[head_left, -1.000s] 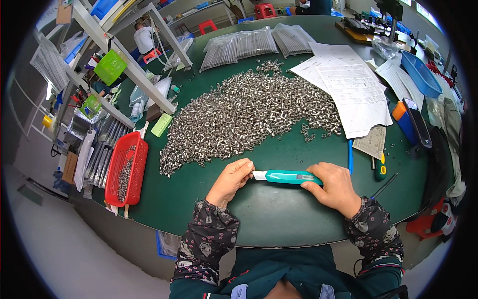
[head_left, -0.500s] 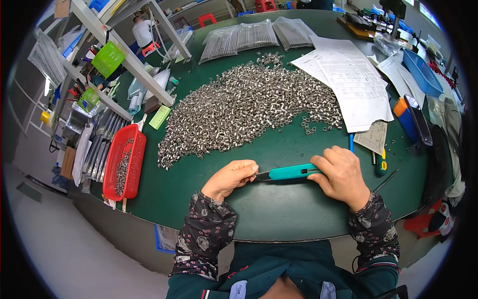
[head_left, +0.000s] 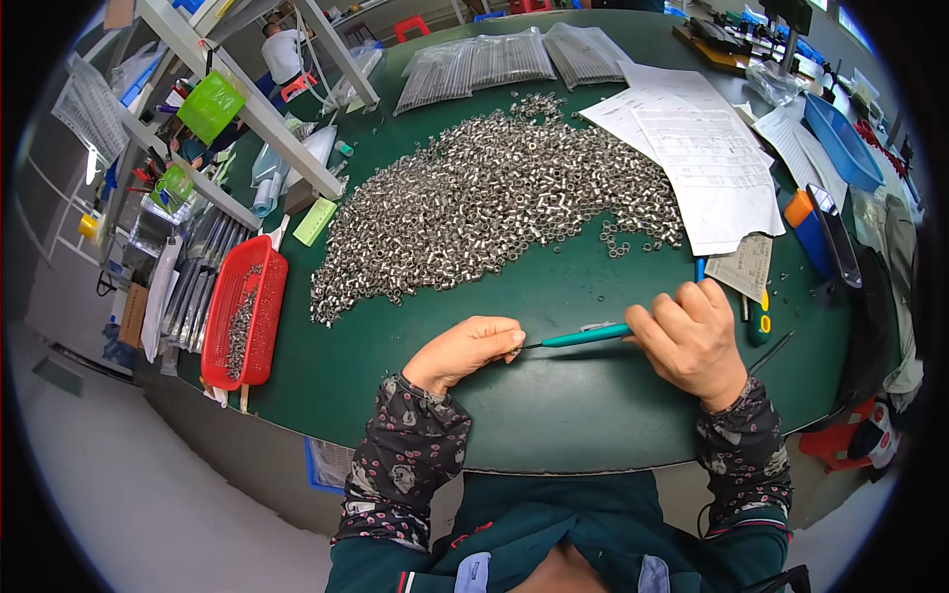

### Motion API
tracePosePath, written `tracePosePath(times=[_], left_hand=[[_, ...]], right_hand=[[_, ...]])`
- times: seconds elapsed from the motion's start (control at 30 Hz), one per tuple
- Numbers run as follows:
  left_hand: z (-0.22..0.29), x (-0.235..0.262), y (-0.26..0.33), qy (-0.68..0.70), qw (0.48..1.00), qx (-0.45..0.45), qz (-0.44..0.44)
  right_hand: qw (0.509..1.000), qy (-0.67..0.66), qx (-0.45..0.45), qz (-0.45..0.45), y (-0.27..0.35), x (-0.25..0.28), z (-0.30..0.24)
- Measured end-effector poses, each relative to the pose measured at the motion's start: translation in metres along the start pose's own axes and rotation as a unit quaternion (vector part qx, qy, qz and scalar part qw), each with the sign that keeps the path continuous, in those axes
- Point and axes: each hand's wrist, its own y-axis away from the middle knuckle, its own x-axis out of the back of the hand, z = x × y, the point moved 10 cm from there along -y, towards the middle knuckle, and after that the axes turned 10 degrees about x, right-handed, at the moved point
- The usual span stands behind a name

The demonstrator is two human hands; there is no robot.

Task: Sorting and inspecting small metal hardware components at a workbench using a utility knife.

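Note:
My right hand [head_left: 689, 336] grips a teal-handled tool [head_left: 585, 336] that lies level over the green table [head_left: 554, 395], its thin metal tip pointing left. My left hand [head_left: 465, 351] is closed at that tip, fingers pinched around something small and silvery that I cannot make out. Just beyond both hands spreads a big heap of small silver metal rings [head_left: 494, 203].
A red basket [head_left: 245, 311] with some metal parts sits at the table's left edge. Paper sheets [head_left: 702, 148], a blue tray [head_left: 842, 143], an orange box [head_left: 801, 212] and a green-handled screwdriver [head_left: 758, 321] lie at the right. Clear bags of tubes [head_left: 504, 59] lie at the back; shelving [head_left: 198, 119] stands left.
Both hands have drawn nearer to me with the tool. The tool's handle has slid deeper into my right hand, and my left hand has closed at its tip.

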Motion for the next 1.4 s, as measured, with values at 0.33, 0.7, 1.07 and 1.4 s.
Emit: tracePosePath(times=[0.33, 0.7, 1.07, 1.4], left_hand=[[-0.004, 0.035, -0.003, 0.269, 0.954, -0.117, 0.065], [0.005, 0.047, 0.002, 0.306, 0.923, -0.210, 0.099], [0.008, 0.042, 0.003, 0.296, 0.925, -0.216, 0.097], [-0.001, 0.042, 0.000, 0.299, 0.931, -0.186, 0.101]], right_hand=[[0.966, -0.192, -0.174, -0.007, 0.022, -0.028, 0.022], [0.784, -0.473, -0.386, -0.110, 0.057, -0.088, 0.020], [0.754, -0.519, -0.384, -0.122, 0.060, -0.094, 0.013], [0.812, -0.439, -0.365, -0.119, 0.054, -0.085, 0.018]])
